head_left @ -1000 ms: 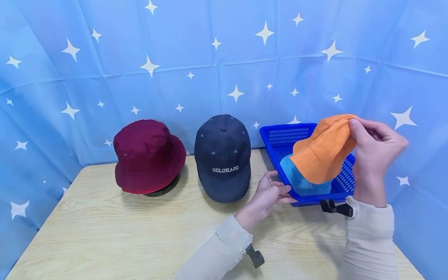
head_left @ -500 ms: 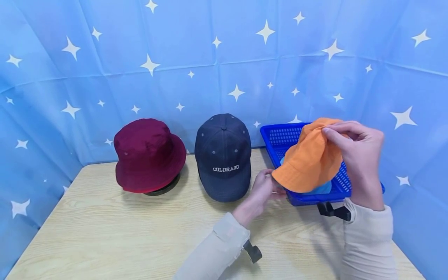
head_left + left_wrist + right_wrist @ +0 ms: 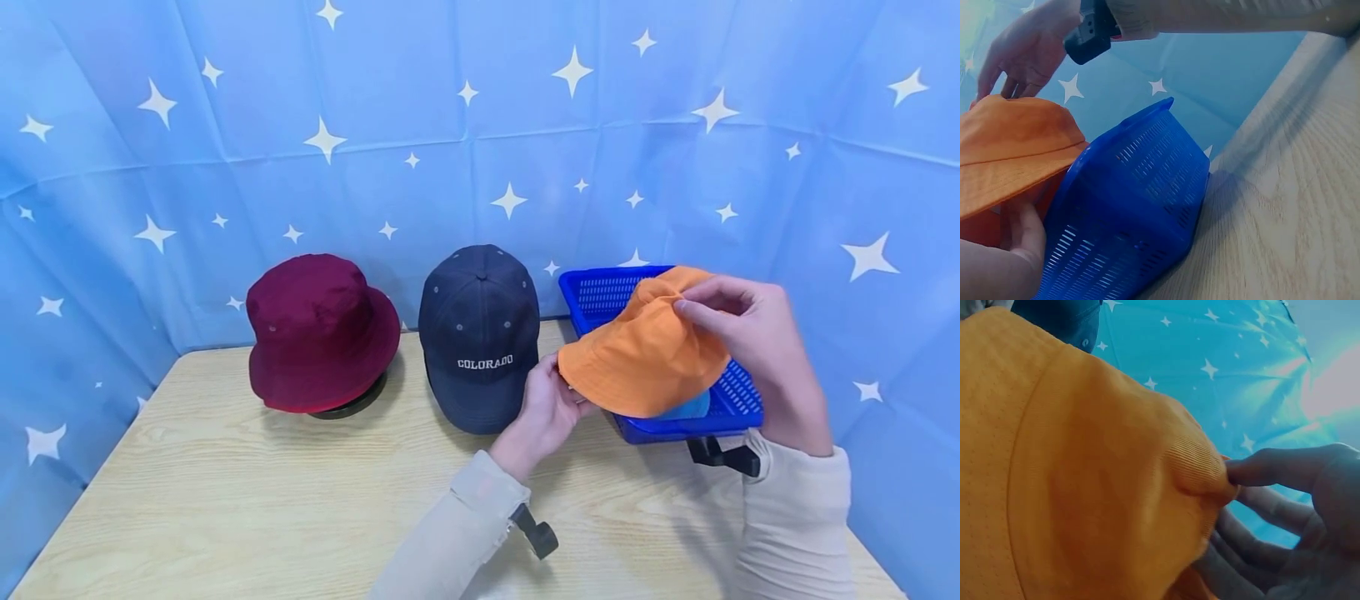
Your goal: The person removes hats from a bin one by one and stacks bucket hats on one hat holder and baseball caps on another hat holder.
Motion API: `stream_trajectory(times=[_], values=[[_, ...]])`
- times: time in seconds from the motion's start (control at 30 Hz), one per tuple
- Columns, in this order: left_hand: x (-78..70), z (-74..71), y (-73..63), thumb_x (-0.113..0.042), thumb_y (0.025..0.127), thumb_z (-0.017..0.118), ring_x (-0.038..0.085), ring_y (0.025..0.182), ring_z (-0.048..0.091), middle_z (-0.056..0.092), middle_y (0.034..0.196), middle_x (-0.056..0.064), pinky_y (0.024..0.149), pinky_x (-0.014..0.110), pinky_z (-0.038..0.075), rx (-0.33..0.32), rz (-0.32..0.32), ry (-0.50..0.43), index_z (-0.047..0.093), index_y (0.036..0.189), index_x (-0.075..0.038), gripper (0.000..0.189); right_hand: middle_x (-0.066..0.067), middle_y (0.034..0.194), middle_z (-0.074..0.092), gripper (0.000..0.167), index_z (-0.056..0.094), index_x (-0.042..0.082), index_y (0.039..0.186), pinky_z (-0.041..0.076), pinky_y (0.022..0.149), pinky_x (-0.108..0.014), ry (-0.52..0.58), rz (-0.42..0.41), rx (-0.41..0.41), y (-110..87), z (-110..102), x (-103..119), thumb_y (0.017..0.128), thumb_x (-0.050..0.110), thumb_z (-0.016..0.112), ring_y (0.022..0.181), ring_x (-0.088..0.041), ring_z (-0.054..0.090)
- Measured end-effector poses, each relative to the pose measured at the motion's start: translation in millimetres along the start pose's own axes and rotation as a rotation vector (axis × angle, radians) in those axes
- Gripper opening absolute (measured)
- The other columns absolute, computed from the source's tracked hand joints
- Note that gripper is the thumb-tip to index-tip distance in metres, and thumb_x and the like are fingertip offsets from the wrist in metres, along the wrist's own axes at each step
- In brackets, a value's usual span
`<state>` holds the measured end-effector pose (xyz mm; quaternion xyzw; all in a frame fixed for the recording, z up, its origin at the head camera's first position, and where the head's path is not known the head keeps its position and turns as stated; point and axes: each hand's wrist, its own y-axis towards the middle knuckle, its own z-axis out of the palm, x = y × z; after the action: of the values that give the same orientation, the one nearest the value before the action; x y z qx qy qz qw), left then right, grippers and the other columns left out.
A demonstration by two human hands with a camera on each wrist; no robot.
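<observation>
An orange bucket hat (image 3: pixel 637 358) hangs tilted over the blue plastic basket (image 3: pixel 577 292), its brim toward the left. My right hand (image 3: pixel 761 333) pinches the fabric at the top of its crown between thumb and fingers, bunching it. My left hand (image 3: pixel 543 417) is at the brim's left edge; in the left wrist view, a digit of this hand (image 3: pixel 1022 231) reaches under the brim into the hat, while the rest of its fingers are out of sight. Below the orange hat, part of a light blue hat (image 3: pixel 693 406) shows inside the basket.
Left of the basket stands a dark navy cap (image 3: pixel 480 325) lettered COLORADO, close by my left hand. Farther left, a maroon bucket hat (image 3: pixel 318 333) sits on a dark round base (image 3: pixel 351 407). The wooden table (image 3: pixel 262 500) backs onto a starry blue curtain (image 3: pixel 420 83).
My right hand has carried the orange hat leftward and slightly down, over the basket's left rim. My left hand has moved from that rim to the hat's brim.
</observation>
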<state>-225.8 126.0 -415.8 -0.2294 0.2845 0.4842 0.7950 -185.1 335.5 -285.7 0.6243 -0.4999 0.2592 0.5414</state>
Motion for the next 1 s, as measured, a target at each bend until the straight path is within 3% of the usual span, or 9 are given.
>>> stream_trajectory(times=[0.17, 0.27, 0.37, 0.47, 0.57, 0.67, 0.77, 0.87, 1.0], values=[[-0.3, -2.0, 0.1, -0.031, 0.106, 0.042, 0.015, 0.102, 0.07, 0.071, 0.116, 0.0, 0.086, 0.037, 0.056, 0.054, -0.015, -0.03, 0.057, 0.136, -0.017, 0.037, 0.004, 0.086, 0.078, 0.008, 0.076, 0.001, 0.101, 0.061, 0.064, -0.021, 0.156, 0.016, 0.07, 4.3, -6, -9, 0.093, 0.003, 0.075, 0.072, -0.008, 0.072], [0.7, -3.1, -0.2, -0.025, 0.103, 0.051, 0.016, 0.108, 0.067, 0.067, 0.123, 0.0, 0.087, 0.038, 0.055, 0.08, -0.009, -0.01, 0.049, 0.147, -0.02, 0.044, 0.0, 0.087, 0.079, 0.01, 0.074, -0.002, 0.101, 0.062, 0.063, -0.024, 0.27, 0.001, -0.017, 8.0, -11, -16, 0.094, 0.005, 0.074, 0.073, -0.011, 0.075], [0.8, -4.2, -0.3, -0.022, 0.102, 0.053, 0.016, 0.107, 0.066, 0.065, 0.124, 0.0, 0.087, 0.039, 0.055, 0.083, 0.001, 0.011, 0.046, 0.151, -0.022, 0.049, 0.0, 0.082, 0.078, 0.01, 0.074, -0.001, 0.098, 0.062, 0.06, -0.024, 0.323, 0.032, -0.154, 11.1, -20, -25, 0.094, 0.008, 0.075, 0.068, -0.012, 0.075], [-0.1, -5.6, 0.1, -0.02, 0.102, 0.051, 0.016, 0.105, 0.066, 0.065, 0.122, 0.001, 0.086, 0.039, 0.055, 0.08, 0.0, 0.035, 0.046, 0.152, -0.022, 0.05, 0.007, 0.077, 0.077, 0.007, 0.075, 0.007, 0.094, 0.06, 0.058, -0.021, 0.279, 0.148, -0.258, 12.3, -32, -33, 0.095, 0.014, 0.075, 0.067, -0.008, 0.073], [-1.1, -7.0, 1.1, -0.018, 0.101, 0.051, 0.016, 0.104, 0.067, 0.065, 0.121, 0.001, 0.085, 0.039, 0.055, 0.071, 0.0, 0.058, 0.045, 0.152, -0.023, 0.051, 0.014, 0.074, 0.073, 0.005, 0.073, 0.016, 0.094, 0.059, 0.057, -0.018, 0.179, 0.268, -0.298, 14.7, -42, -43, 0.098, 0.018, 0.071, 0.068, -0.001, 0.071], [-1.4, -8.1, 2.0, -0.017, 0.1, 0.052, 0.016, 0.102, 0.067, 0.065, 0.12, 0.001, 0.082, 0.039, 0.056, 0.063, 0.001, 0.063, 0.047, 0.15, -0.024, 0.05, 0.018, 0.082, 0.068, 0.016, 0.066, 0.013, 0.111, 0.06, 0.062, -0.017, -0.024, 0.356, -0.2, 19.0, -48, -57, 0.104, 0.026, 0.06, 0.071, 0.007, 0.066], [-1.2, -9.1, 2.7, -0.018, 0.1, 0.054, 0.016, 0.102, 0.067, 0.065, 0.119, 0.0, 0.081, 0.038, 0.056, 0.057, 0.0, 0.06, 0.05, 0.146, -0.024, 0.047, -0.004, 0.112, 0.065, 0.049, 0.047, -0.001, 0.141, 0.061, 0.068, -0.02, -0.275, 0.411, -0.005, 20.9, -51, -68, 0.108, 0.035, 0.044, 0.08, 0.004, 0.06], [-0.7, -10.1, 3.3, -0.018, 0.1, 0.054, 0.015, 0.104, 0.066, 0.065, 0.12, -0.001, 0.081, 0.038, 0.057, 0.057, -0.002, 0.056, 0.052, 0.144, -0.024, 0.044, -0.031, 0.134, 0.042, 0.067, 0.02, -0.015, 0.154, 0.065, 0.078, -0.035, -0.356, 0.441, 0.148, 20.9, -50, -74, 0.108, 0.034, 0.032, 0.101, -0.019, 0.061], [-0.5, -10.5, 4.2, -0.018, 0.1, 0.054, 0.015, 0.104, 0.066, 0.064, 0.119, -0.001, 0.081, 0.038, 0.056, 0.06, -0.001, 0.058, 0.051, 0.144, -0.023, 0.044, -0.039, 0.141, 0.033, 0.069, 0.012, -0.018, 0.154, 0.063, 0.089, -0.049, -0.342, 0.465, 0.213, 20.4, -49, -75, 0.109, 0.032, 0.029, 0.124, -0.048, 0.049]])
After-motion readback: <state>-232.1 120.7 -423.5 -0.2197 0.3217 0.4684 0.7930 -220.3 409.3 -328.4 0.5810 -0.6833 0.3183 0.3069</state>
